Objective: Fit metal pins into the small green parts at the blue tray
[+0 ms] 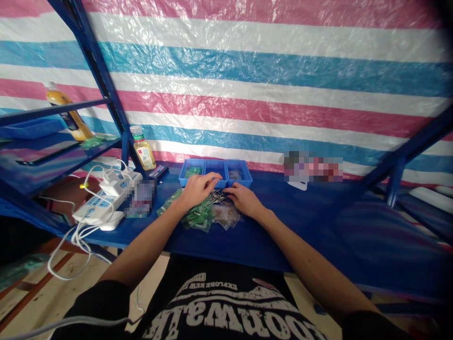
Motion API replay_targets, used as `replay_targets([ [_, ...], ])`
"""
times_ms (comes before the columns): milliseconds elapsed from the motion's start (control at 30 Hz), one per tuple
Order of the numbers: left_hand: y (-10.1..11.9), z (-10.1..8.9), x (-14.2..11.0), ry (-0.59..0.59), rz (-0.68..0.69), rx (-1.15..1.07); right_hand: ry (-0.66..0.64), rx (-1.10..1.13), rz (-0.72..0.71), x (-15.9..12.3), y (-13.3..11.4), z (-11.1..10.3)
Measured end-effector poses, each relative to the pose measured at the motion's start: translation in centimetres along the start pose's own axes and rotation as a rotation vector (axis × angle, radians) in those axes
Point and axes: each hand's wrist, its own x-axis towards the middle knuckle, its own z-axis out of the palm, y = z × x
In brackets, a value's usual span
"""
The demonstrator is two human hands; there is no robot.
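Observation:
My left hand (200,190) reaches over the front of the blue three-part bin (204,182), its fingers stretched toward the middle compartment; I see nothing held in it. Closed at the fingertips, my right hand (245,199) is beside a pile of small metal pieces (216,195). Whatever it pinches, if anything, is too small to make out. Between my forearms lie small green packets (198,216) and clear packets with brownish contents (226,215). Green packets sit in the bin's left compartment, pale clear ones in the right. My left hand partly hides the middle compartment.
On the left stand a white power strip (97,205) with tangled cables and a bottle of yellow liquid (144,150). A dark blue box (159,174) lies behind. Blue metal posts (102,78) frame the blue table (283,236); a striped sheet (247,85) hangs behind.

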Motion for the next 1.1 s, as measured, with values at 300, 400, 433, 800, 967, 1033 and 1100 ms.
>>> replay_targets([
  [300,0.1,0.0,0.0,-0.007,-0.003,-0.01,-0.002,0.052,-0.01,0.0,0.0,-0.1],
  [400,0.2,0.0,0.0,-0.014,-0.008,-0.013,0.02,0.064,-0.024,-0.1,0.0,-0.2],
  [433,0.2,0.0,0.0,-0.016,-0.01,-0.012,0.028,0.067,-0.027,-0.1,0.0,-0.2],
  [800,0.3,-0.1,0.1,-0.087,-0.011,-0.028,0.2,0.15,-0.058,-0.2,-1.0,-1.2],
  [967,0.1,0.0,0.1,-0.171,0.031,0.025,0.261,0.216,-0.159,-0.2,-1.6,-1.6],
  [1033,0.0,0.0,0.1,-0.191,0.04,0.031,0.23,0.218,-0.177,-0.3,-1.6,-1.5],
  [1100,0.0,0.0,0.1,-0.207,0.044,0.036,0.205,0.213,-0.176,-0.3,-1.4,-1.4],
])
